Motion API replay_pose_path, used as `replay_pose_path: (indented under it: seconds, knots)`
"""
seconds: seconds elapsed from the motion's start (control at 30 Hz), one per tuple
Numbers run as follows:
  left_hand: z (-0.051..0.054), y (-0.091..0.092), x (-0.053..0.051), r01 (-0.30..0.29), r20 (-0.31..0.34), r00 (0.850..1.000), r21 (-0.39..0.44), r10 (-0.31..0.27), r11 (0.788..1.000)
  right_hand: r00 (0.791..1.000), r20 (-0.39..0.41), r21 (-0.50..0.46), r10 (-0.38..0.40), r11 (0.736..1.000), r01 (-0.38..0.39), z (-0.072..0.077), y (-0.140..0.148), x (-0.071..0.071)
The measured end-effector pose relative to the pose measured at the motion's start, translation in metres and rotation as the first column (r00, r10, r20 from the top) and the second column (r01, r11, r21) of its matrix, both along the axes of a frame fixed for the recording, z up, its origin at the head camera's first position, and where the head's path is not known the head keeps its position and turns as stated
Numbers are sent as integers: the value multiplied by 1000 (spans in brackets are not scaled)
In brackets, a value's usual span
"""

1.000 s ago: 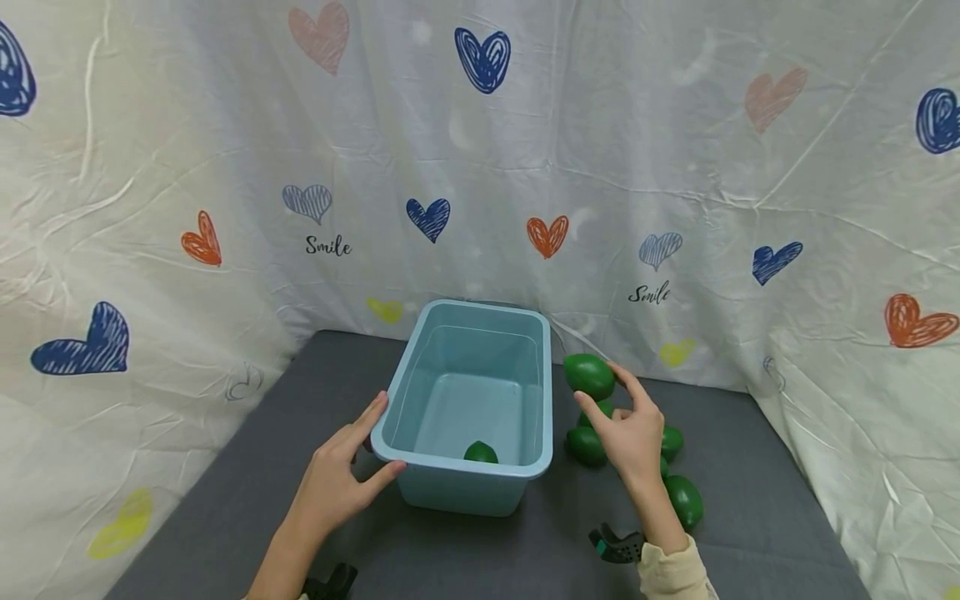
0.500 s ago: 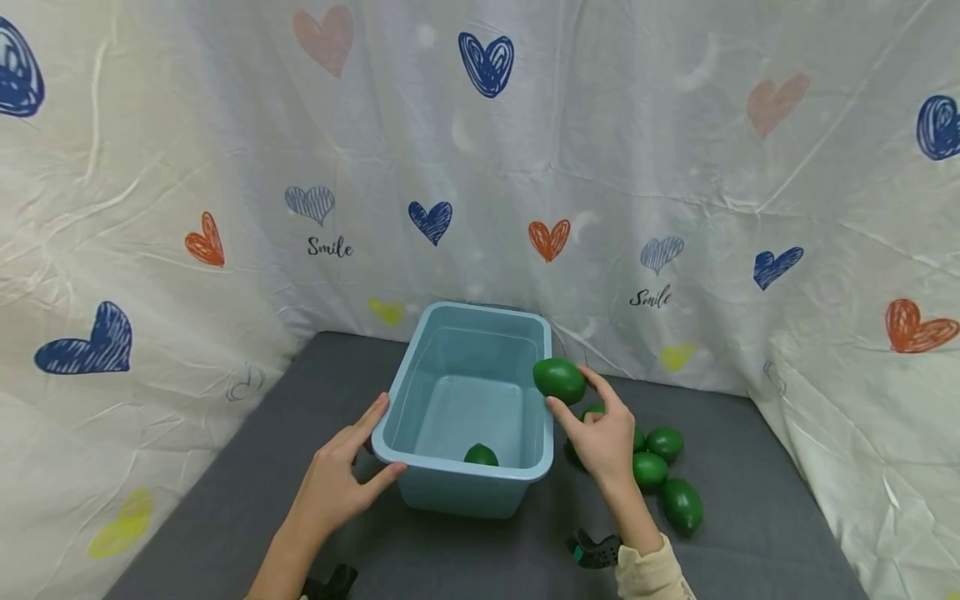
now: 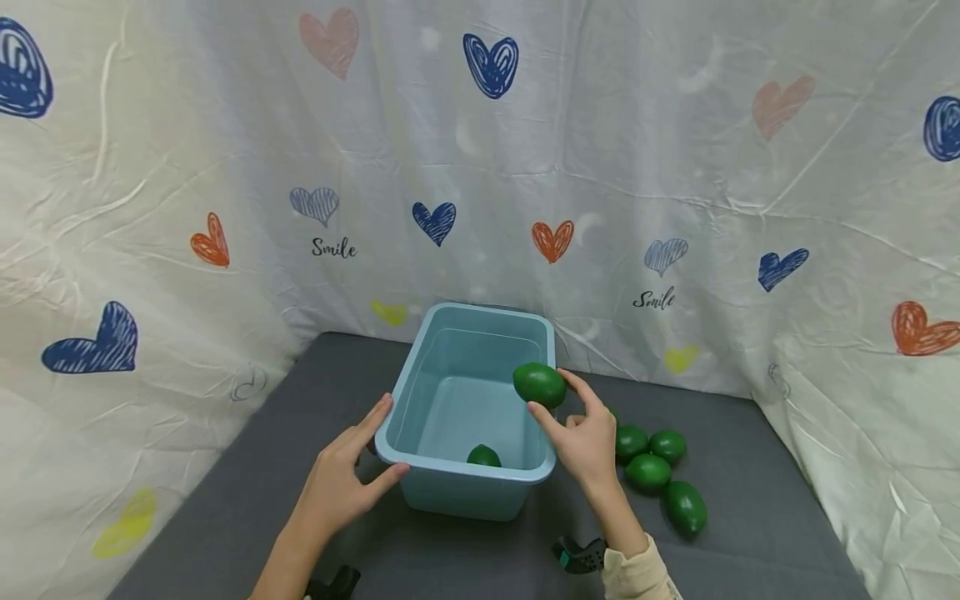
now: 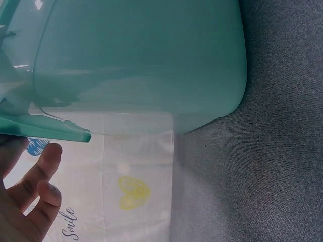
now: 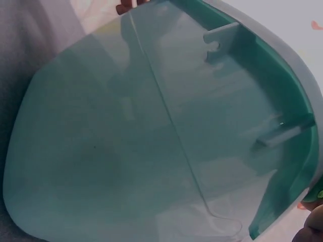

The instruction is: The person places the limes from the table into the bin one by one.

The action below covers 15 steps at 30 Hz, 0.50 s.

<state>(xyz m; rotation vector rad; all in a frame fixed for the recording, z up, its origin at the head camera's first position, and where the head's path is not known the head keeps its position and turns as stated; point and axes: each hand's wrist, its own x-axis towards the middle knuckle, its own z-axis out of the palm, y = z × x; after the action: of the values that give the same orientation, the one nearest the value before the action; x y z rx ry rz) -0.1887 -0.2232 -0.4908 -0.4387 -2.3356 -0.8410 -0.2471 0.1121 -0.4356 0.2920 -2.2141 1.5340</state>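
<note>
A light blue plastic bin (image 3: 465, 493) stands on the dark grey cloth in the head view. My left hand (image 3: 336, 483) holds its near left corner, thumb at the front rim and fingers along the left rim. In the left wrist view, the other fingers (image 4: 46, 199) hang loosely below the rim. My right hand (image 3: 587, 440) pinches a dark green lime (image 3: 537, 384) between thumb and fingertips, above the bin's right rim. Inside the bin, another lime (image 3: 483, 456) lies near the front wall, partly hidden by it. The right wrist view mostly shows the bin's outer wall (image 5: 101, 146).
Several more limes (image 3: 648, 473) lie grouped on the cloth to the right of the bin, some partly behind the right hand. A white curtain (image 3: 480, 158) printed with hearts hangs behind and at both sides of the dark grey surface (image 3: 750, 500).
My right hand has carried the lime leftward, from beside the bin to over its right rim, uncovering limes on the cloth. My left hand and the bin have stayed in place.
</note>
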Motion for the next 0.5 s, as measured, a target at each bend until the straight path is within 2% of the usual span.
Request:
replay_pose_path:
  seconds: [0.5]
  knots:
    - [0, 1, 1, 7, 4, 1000, 16, -7, 1000, 1000, 26, 5, 15, 1000, -15, -5, -3, 1]
